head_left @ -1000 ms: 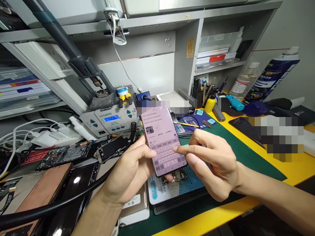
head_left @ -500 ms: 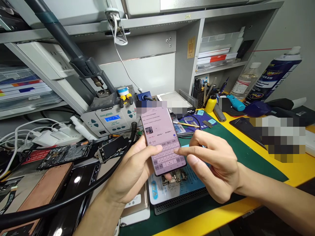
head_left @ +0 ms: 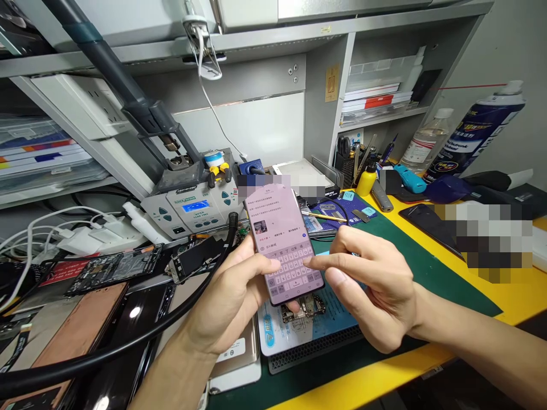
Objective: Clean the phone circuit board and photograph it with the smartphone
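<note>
A lit smartphone with a pinkish screen shows lines of text, a small picture and an on-screen keyboard. My left hand is wrapped round its left side and lower back, with the thumb over the keyboard's left part. From the right, my right hand reaches in with its index finger stretched out, the tip at the keyboard's right side; its other fingers are curled and it holds nothing. Below the phone, a bare circuit board lies on a blue and white work pad, partly hidden by the phone and hand.
A soldering station stands behind at the left, its thick black hose crossing the left foreground. Opened phone parts lie at the left. At the right are a dark phone, a yellow bottle, a clear bottle and a spray can.
The text in the phone's input line and the suggestion row above the keyboard have changed. My left thumb has shifted slightly downward; my right hand has hardly moved.
</note>
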Available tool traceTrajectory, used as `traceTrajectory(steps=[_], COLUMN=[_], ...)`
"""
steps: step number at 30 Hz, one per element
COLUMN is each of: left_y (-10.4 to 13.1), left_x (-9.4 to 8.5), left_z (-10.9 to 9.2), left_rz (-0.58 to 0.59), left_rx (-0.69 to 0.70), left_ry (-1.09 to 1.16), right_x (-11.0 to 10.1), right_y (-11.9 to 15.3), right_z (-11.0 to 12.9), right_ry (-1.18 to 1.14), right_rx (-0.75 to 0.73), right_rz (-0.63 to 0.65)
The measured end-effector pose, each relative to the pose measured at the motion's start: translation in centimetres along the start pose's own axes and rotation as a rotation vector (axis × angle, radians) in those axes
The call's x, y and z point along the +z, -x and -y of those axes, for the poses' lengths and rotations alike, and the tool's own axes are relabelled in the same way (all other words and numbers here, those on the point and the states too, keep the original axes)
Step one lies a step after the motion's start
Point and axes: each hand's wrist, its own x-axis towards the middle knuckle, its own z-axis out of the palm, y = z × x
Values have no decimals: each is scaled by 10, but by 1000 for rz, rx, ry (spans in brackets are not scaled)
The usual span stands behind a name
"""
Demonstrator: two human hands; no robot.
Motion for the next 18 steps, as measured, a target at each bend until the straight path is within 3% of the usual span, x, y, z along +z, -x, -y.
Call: traceTrajectory(steps=[18], left_y=[1], left_x=[0], left_z=[-1], left_rz=[3], left_rx=[-6], left_ry=[59], right_x=[0], right_y=[-2], right_z=[1], right_ry=[9], right_rx=[3], right_rz=[-11])
